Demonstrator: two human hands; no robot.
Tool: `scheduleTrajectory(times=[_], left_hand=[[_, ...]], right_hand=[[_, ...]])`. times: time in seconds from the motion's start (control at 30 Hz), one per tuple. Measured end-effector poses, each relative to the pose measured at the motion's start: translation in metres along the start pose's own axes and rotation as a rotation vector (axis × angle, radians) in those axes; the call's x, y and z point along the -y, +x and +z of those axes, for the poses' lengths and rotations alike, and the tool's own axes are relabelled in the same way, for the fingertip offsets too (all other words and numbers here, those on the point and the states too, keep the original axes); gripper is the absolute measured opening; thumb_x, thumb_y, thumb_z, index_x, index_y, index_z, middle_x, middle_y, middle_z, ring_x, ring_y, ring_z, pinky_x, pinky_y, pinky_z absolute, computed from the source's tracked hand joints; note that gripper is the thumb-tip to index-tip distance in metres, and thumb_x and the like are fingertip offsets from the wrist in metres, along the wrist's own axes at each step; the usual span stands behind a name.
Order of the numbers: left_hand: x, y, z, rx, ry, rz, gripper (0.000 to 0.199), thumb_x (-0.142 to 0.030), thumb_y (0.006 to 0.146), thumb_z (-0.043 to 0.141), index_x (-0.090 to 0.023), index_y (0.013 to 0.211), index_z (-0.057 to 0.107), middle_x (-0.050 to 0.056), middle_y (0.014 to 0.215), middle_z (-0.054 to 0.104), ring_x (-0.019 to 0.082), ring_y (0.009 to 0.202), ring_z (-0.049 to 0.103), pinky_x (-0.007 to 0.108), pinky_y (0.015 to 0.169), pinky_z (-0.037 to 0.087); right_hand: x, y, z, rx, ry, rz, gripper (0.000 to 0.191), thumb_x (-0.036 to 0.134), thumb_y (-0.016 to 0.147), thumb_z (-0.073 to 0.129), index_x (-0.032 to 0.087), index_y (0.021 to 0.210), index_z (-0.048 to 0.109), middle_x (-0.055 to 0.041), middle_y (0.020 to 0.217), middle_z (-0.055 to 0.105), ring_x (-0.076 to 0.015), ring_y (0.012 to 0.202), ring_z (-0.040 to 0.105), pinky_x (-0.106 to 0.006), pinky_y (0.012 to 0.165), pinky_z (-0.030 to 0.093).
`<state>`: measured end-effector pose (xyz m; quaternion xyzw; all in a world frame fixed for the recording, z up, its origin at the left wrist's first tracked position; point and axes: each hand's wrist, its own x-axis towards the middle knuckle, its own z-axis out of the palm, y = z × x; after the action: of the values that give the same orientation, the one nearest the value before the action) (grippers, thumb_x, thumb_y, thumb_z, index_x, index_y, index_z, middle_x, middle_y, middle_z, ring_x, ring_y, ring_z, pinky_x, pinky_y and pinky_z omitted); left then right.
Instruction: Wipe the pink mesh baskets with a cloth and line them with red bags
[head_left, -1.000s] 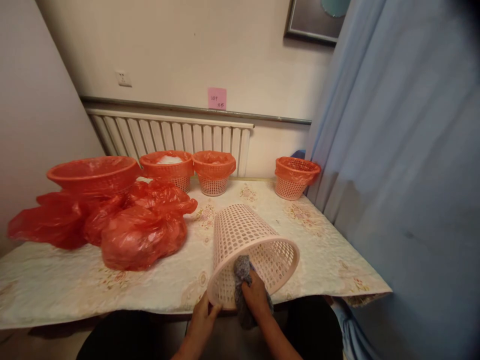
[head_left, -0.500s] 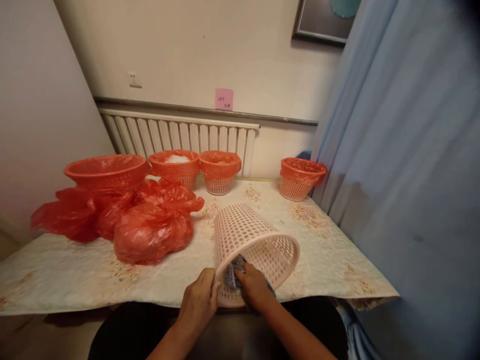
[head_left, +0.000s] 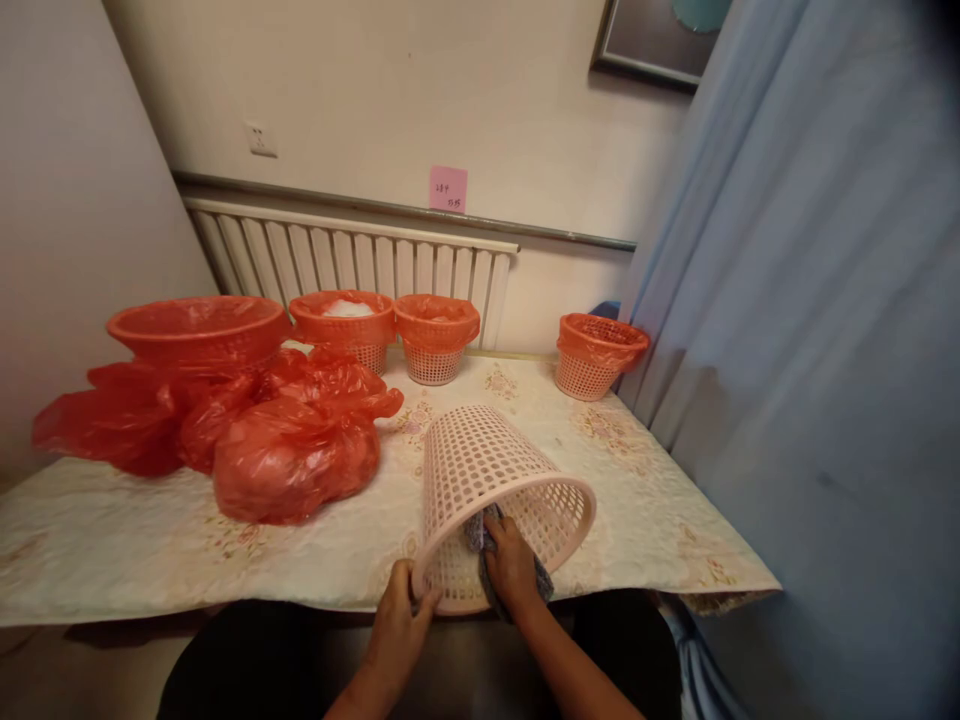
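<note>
A pale pink perforated wastebasket (head_left: 480, 450) lies tipped on its side at the table's front, its mouth facing me. My left hand (head_left: 403, 620) pinches the basket's rim at the lower left, thumb and fingers closed on it. Inside the mouth, my right hand (head_left: 511, 565) is closed on a dark grey cloth (head_left: 541, 580), which it holds near the inner wall. Part of the cloth hangs below the hand, and some fingertips are hidden in its folds.
Filled red plastic bags (head_left: 296, 455) lie on the tablecloth (head_left: 142, 560) at left. Behind them stand a wide red-lined basket (head_left: 199, 330), two smaller lined baskets (head_left: 435, 340) and, farther right, another lined basket (head_left: 596, 355). A blue curtain (head_left: 787, 330) hangs at right.
My left hand has slid down and left along the basket's rim. My right hand, with the cloth, has shifted slightly right inside the basket. The view has moved a little.
</note>
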<state>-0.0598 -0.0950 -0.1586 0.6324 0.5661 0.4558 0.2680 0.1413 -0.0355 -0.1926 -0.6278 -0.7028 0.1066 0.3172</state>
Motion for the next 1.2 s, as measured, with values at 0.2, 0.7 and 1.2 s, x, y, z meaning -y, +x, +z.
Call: scheduleTrajectory(times=[0.2,0.7,1.2], left_hand=[[0.031,-0.012,0.019,0.096,-0.122,-0.034,0.029,-0.036,0.081,0.053,-0.018,0.102,0.056,0.012,0.102,0.071,0.027,0.096,0.066,0.042,0.087,0.052],[-0.061,0.026,-0.046,0.025,0.372,0.431,0.01,-0.024,0.092,0.044,-0.023,0.088,0.052,0.001,0.076,0.06,0.017,0.067,0.061,0.027,0.061,0.045],[-0.002,-0.007,0.021,0.236,0.055,0.057,0.011,-0.029,0.086,0.049,-0.02,0.081,0.054,0.004,0.078,0.064,0.021,0.073,0.06,0.032,0.069,0.048]], right_hand=[[0.046,0.013,0.013,0.01,0.319,0.014,0.047,0.005,0.065,0.045,0.018,0.105,0.066,-0.006,0.102,0.067,-0.0208,0.101,0.061,-0.033,0.095,0.046],[0.002,0.02,-0.015,0.088,-0.082,-0.126,0.034,0.019,0.087,0.048,0.028,0.115,0.066,-0.0062,0.103,0.063,-0.0224,0.096,0.057,-0.03,0.084,0.043],[-0.005,0.017,0.003,-0.166,0.236,0.142,0.032,0.016,0.081,0.047,0.014,0.108,0.064,-0.0129,0.106,0.064,-0.0256,0.105,0.058,-0.037,0.094,0.043]])
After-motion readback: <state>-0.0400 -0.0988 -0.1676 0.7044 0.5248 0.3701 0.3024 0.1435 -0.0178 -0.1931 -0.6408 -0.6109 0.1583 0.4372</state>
